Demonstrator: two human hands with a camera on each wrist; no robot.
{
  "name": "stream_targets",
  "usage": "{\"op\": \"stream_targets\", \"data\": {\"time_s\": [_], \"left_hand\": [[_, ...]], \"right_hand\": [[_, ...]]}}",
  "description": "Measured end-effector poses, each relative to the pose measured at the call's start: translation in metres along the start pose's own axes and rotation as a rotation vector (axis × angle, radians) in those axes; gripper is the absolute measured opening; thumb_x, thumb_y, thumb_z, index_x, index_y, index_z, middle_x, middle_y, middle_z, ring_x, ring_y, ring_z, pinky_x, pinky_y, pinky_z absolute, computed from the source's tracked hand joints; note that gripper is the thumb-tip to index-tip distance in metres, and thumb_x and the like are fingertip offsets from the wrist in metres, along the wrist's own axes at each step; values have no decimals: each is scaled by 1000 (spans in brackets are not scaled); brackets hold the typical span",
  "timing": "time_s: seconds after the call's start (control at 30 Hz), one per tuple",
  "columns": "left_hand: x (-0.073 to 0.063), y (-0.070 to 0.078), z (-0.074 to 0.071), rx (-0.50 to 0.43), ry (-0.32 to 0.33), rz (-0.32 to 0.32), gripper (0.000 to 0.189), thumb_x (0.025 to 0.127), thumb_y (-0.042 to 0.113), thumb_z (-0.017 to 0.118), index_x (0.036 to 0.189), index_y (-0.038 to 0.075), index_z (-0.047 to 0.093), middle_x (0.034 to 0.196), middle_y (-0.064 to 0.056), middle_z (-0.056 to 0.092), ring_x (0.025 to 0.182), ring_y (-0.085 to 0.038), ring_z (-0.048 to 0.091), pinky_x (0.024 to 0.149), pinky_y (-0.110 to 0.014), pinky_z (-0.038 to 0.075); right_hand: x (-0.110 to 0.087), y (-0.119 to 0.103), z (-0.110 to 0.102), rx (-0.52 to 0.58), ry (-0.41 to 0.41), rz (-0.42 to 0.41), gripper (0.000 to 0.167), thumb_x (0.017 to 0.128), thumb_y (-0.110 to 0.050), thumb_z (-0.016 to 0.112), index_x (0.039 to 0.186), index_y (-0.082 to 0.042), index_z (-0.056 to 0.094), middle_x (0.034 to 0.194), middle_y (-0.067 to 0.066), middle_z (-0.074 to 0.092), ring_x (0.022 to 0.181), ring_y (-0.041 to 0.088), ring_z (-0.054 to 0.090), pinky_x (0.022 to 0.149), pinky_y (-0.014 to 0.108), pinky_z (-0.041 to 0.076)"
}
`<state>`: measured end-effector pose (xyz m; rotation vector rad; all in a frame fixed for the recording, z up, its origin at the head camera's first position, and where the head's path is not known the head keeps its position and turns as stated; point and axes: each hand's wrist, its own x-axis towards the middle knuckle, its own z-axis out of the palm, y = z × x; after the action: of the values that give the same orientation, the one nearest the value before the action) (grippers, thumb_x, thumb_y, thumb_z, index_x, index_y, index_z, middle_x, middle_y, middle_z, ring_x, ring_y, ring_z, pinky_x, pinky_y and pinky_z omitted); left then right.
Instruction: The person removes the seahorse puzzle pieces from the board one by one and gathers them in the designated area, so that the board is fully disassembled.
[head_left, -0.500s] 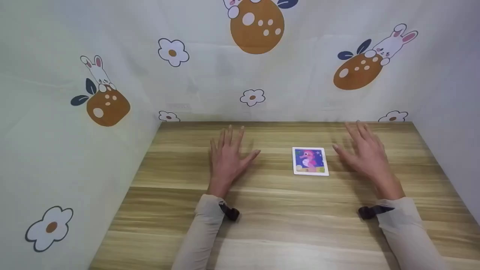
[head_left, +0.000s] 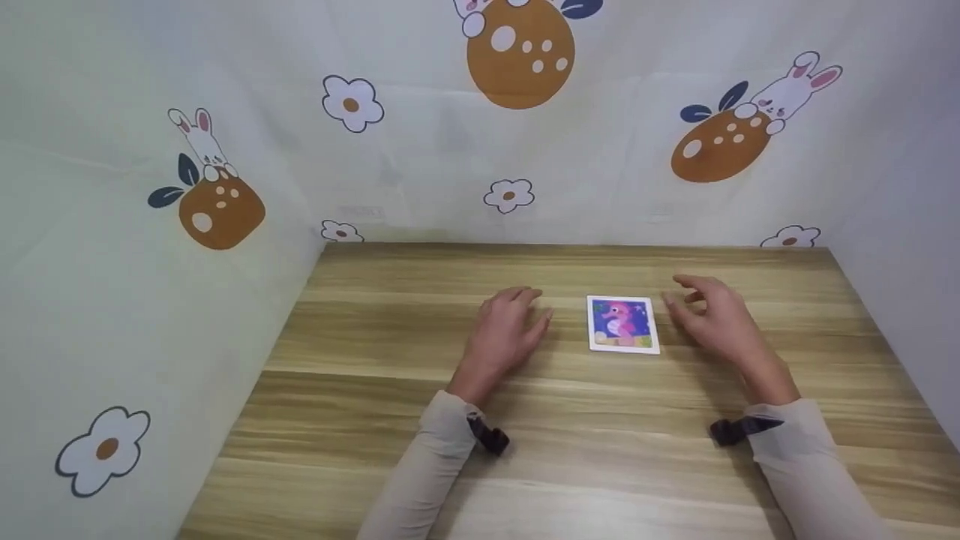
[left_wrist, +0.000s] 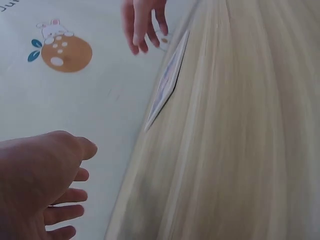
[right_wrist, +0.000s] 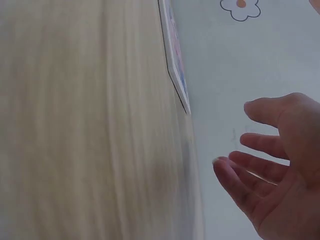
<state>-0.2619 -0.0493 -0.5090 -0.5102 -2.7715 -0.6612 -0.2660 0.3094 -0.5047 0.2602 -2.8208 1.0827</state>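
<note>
A square picture card (head_left: 622, 324) with a white border and a pink seahorse on blue lies flat on the wooden table (head_left: 585, 450). To its left is my left hand (head_left: 504, 334), fingers loosely bent toward the card, holding nothing. My right hand (head_left: 711, 319) hovers on the card's other side, thumb nearest its edge, fingers relaxed and apart. Seen low in the left wrist view, the card (left_wrist: 167, 82) has a thin dark underside edge. In the right wrist view the fingers (right_wrist: 262, 165) curve gently with nothing between them.
Behind the table hangs a pale cloth wall (head_left: 420, 172) printed with rabbits, orange fruit and flowers; another stretch (head_left: 150, 315) runs along the left side. Each sleeved wrist carries a small black strap device, such as the left strap (head_left: 489, 435).
Both hands were spread wide with straight fingers; now their fingers are bent. The left hand has moved right, toward the card, and the right hand slightly nearer. The card stays put.
</note>
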Motion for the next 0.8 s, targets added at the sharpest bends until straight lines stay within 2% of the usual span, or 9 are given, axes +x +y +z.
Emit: {"op": "stream_targets", "data": {"time_s": [0.07,0.2,0.33,0.43,0.57,0.67,0.8], "left_hand": [[1,8,3,-61,-41,30,43,106,37,69,140,12,70,144,-10,71,137,-28,66,119,-44,52],[2,22,11,-179,-154,88,48,104,30,71,147,9,65,159,-12,59,149,-28,56,126,-41,44],[4,33,24,-212,-236,146,53,106,31,68,154,10,59,168,-12,49,157,-29,47,130,-40,38],[8,41,34,-204,-268,178,55,107,33,66,155,10,57,168,-12,49,157,-28,46,130,-39,37],[16,50,42,-205,-293,180,55,107,33,65,156,10,57,168,-11,49,157,-27,45,131,-37,36],[23,56,46,-221,-303,170,55,106,32,66,155,10,58,166,-10,50,156,-25,45,131,-34,34],[33,62,51,-233,-311,161,52,106,31,67,152,10,60,157,-8,55,151,-22,49,128,-31,38]], "right_hand": [[0,0,3,2,-42,2,57,107,-26,68,152,7,54,144,35,61,123,50,67,103,67,56],[1,1,7,-2,-135,-7,62,105,-24,72,151,13,52,136,37,64,123,51,67,107,67,53],[1,0,11,-8,-183,-52,68,101,-26,78,148,16,53,128,35,66,118,48,67,106,65,54],[2,-3,15,-10,-197,-77,71,97,-26,83,147,15,55,121,29,67,111,40,67,101,60,56],[4,-6,20,-13,-220,-101,72,92,-24,88,145,13,58,111,22,65,102,32,63,89,44,55],[4,-7,21,-16,-240,-106,75,90,-23,90,147,12,56,111,21,62,99,29,61,84,34,51],[6,-7,21,3,-265,-96,79,91,-20,89,153,12,50,116,22,62,100,28,63,85,29,53]]}}
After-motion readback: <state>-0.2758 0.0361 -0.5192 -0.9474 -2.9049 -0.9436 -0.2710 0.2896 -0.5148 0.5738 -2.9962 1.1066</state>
